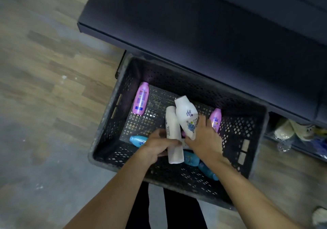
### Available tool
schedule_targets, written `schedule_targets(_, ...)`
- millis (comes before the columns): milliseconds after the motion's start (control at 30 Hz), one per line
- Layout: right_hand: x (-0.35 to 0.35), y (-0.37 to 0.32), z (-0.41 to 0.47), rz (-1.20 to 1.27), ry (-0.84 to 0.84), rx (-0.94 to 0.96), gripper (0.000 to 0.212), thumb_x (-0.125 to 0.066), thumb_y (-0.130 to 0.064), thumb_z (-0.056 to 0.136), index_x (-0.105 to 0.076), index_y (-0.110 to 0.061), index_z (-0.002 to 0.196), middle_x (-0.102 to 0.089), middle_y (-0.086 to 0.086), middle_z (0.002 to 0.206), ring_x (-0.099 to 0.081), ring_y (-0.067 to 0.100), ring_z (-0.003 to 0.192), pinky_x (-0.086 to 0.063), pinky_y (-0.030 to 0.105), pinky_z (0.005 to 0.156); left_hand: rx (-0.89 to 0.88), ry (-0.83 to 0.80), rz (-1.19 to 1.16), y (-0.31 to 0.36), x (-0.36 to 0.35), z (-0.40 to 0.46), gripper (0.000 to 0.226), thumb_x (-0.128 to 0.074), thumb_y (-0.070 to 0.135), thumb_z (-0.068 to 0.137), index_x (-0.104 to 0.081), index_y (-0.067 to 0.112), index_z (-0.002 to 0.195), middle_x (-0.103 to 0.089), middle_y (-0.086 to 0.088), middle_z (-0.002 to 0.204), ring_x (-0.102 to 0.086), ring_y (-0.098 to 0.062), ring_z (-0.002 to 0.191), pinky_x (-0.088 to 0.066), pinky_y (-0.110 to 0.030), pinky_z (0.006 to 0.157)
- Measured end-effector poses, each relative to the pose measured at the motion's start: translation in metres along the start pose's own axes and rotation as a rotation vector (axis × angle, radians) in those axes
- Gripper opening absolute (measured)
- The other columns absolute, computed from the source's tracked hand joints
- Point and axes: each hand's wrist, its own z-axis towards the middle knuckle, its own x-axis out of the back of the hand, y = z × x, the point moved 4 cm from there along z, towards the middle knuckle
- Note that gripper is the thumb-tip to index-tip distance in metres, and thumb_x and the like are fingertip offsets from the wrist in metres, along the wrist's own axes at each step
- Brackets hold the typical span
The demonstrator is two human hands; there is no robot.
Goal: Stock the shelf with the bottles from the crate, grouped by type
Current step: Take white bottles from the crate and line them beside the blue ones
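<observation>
A dark perforated crate point(113, 105) sits on the floor below a dark shelf point(194, 25). My left hand point(157, 145) grips a plain white bottle point(173, 136) over the crate's middle. My right hand point(205, 138) holds a second white bottle point(186, 115) with a blue flower print, its cap pointing away from me. One purple bottle point(141, 98) lies at the crate's far left, another purple bottle point(215, 120) beside my right hand. A blue bottle point(138, 140) lies left of my left hand. More blue bottles point(192, 158) lie under my wrists, partly hidden.
Wooden floor point(44, 78) spreads to the left of the crate. A lower shelf at the right holds pale bagged goods point(284, 129). My dark trousers point(177, 211) show below the crate's near rim.
</observation>
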Motion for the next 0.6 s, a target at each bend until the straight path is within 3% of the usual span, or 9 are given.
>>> schedule_targets(200,0.039,-0.007,-0.026,-0.022,0.031,-0.032,0.079,-0.075,-0.042,0.078,-0.030,-0.015,0.137,-0.047,0.008,0.128,-0.061,0.030,0.106,-0.049,0.038,0.075,-0.185,0.110,0.279,0.030,0.006,-0.036,0.073,-0.092,0.012,0.054,-0.050,0.018,0.113,-0.064,0.000,0.106,-0.063,-0.015,0.097,-0.056,-0.041,0.083)
schedule_targets(300,0.058,-0.014,-0.043,0.001,0.065,-0.041,0.075,-0.075,-0.041,0.078,-0.032,-0.015,0.135,-0.047,0.008,0.126,-0.062,0.031,0.101,-0.048,0.038,0.071,-0.299,0.203,0.464,0.051,0.009,-0.064,0.073,-0.092,0.025,0.050,-0.045,0.026,0.107,-0.061,0.008,0.098,-0.061,-0.010,0.089,-0.055,-0.038,0.081)
schedule_targets(433,0.081,-0.025,-0.068,0.026,0.108,-0.062,0.075,-0.076,-0.042,0.078,-0.034,-0.014,0.133,-0.049,0.008,0.124,-0.062,0.030,0.101,-0.047,0.037,0.068,-0.422,0.337,0.636,0.075,0.008,-0.107,0.073,-0.088,0.031,0.051,-0.042,0.023,0.107,-0.058,0.003,0.105,-0.061,-0.020,0.095,-0.052,-0.043,0.083)
schedule_targets(600,0.110,-0.044,-0.094,0.120,0.168,-0.097,0.081,-0.076,-0.039,0.077,-0.031,-0.012,0.139,-0.046,0.011,0.131,-0.060,0.032,0.106,-0.045,0.034,0.072,-0.508,0.457,0.657,0.097,0.009,-0.156,0.073,-0.088,0.030,0.057,-0.041,0.023,0.112,-0.055,0.004,0.109,-0.060,-0.022,0.097,-0.042,-0.032,0.072)
